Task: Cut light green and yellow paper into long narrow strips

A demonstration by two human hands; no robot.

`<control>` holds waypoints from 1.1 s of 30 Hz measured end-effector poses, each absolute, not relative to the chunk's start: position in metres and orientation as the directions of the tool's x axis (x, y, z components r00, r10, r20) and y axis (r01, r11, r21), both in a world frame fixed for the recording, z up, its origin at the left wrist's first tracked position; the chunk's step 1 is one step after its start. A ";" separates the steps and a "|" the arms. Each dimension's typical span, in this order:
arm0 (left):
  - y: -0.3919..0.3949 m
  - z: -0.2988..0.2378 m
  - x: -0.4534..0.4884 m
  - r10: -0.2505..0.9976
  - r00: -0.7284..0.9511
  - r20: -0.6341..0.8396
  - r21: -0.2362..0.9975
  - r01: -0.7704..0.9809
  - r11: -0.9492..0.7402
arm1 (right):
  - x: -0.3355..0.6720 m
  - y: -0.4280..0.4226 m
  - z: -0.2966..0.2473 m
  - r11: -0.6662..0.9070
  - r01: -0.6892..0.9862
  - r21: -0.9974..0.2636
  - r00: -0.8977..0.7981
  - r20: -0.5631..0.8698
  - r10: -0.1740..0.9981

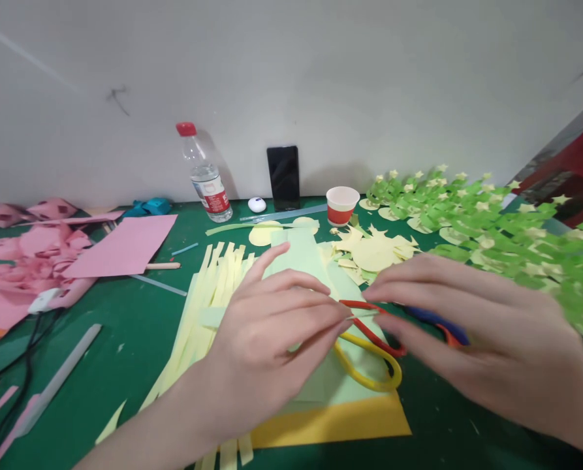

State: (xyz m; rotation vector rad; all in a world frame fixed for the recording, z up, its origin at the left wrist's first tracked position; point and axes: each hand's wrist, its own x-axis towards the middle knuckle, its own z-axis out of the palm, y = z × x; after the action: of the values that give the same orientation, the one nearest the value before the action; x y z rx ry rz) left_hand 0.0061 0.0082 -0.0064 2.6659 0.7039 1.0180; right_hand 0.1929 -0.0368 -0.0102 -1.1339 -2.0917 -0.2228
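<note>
My left hand (271, 333) is closed, pinching one end of a thin pale green paper strip (365, 314) between thumb and fingers. At the strip's other end, the thumb and fingertips of my right hand (477, 333) close on it. Just below the strip lie scissors with red and yellow handles (369, 377), resting on pale green paper sheets (315, 385); their blades are hidden. Left of the sheets, partly behind my left hand, is a bundle of pale yellow paper strips (213, 281). A yellow-orange sheet (340, 421) sticks out underneath.
At the back stand a water bottle (209, 186), a black phone (284, 177) and a paper cup (343, 205). Cut yellow paper shapes (377, 251) lie beyond my hands. Green paper plants with stars (497, 228) fill the right; pink paper pieces (41, 251) and a glue stick (61, 378) lie left.
</note>
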 end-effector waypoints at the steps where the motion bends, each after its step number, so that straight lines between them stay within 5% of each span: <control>1: 0.008 -0.006 0.006 0.494 0.661 0.565 0.350 0.349 -0.869 | 0.191 -0.037 -0.011 0.619 0.764 -0.184 -0.368 0.663 0.652; 6: 0.013 -0.004 0.006 0.554 0.660 0.507 0.439 0.355 -0.825 | 0.193 -0.033 -0.006 0.590 0.772 -0.238 -0.351 0.613 0.708; 11: 0.027 0.001 0.000 0.716 0.627 0.307 0.645 0.416 -0.641 | 0.212 -0.024 0.000 0.401 0.762 -0.509 -0.154 0.459 0.875; 15: 0.036 0.001 -0.007 0.797 0.574 0.188 0.684 0.506 -0.525 | 0.235 -0.017 0.003 0.246 0.722 -0.647 -0.071 0.285 0.956; 19: 0.039 0.002 -0.008 0.811 0.582 0.056 0.719 0.541 -0.437 | 0.244 -0.016 0.004 0.169 0.802 -0.574 0.036 0.329 0.944; 23: 0.031 0.001 0.003 0.793 0.603 -0.089 0.750 0.565 -0.345 | 0.220 -0.020 -0.007 0.359 0.763 -0.538 -0.121 0.427 0.896; 28: 0.022 -0.001 0.008 0.742 0.660 -0.112 0.737 0.557 -0.384 | 0.202 -0.023 -0.015 0.388 0.677 -0.625 -0.373 0.163 0.914; 33: 0.032 0.007 -0.005 0.819 0.561 -0.119 0.697 0.635 -0.333 | 0.228 -0.017 -0.008 0.318 0.785 -0.531 -0.328 0.080 0.941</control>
State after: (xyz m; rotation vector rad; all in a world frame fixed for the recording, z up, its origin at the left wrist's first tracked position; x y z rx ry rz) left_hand -0.0050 0.0323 0.0066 2.0775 1.1619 0.3293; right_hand 0.2277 -0.0174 -0.0084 -1.5361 -2.2148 0.5717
